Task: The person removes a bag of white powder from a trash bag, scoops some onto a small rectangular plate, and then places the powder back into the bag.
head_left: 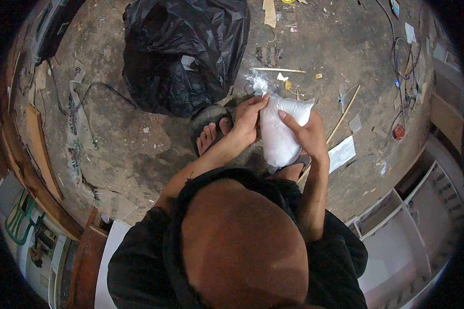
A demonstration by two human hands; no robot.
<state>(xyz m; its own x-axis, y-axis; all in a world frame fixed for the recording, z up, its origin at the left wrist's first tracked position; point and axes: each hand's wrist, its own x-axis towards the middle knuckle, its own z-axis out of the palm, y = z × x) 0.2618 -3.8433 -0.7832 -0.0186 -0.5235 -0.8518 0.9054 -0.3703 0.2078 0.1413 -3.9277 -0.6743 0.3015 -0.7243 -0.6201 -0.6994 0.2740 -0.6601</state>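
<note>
A clear plastic bag of white powder [279, 131] is held up between both hands, above the floor by my feet. My left hand [248, 117] pinches the bag's upper left corner between thumb and fingers. Wrapped round its right side is my right hand [310, 133], the thumb lying across the front and the other fingers mostly hidden behind. A patch of spilled white powder [259, 82] lies on the floor just beyond the bag's upper left corner. My sandalled left foot [211, 135] is beside my left hand.
A large black plastic bag [183, 56] lies ahead on the left. Thin wood strips [344, 114], paper scraps and a white sheet [341, 153] litter the dirty floor. A cable [397, 77] trails at the far right. White shelving [397, 232] stands at the lower right, planks [41, 144] at the left.
</note>
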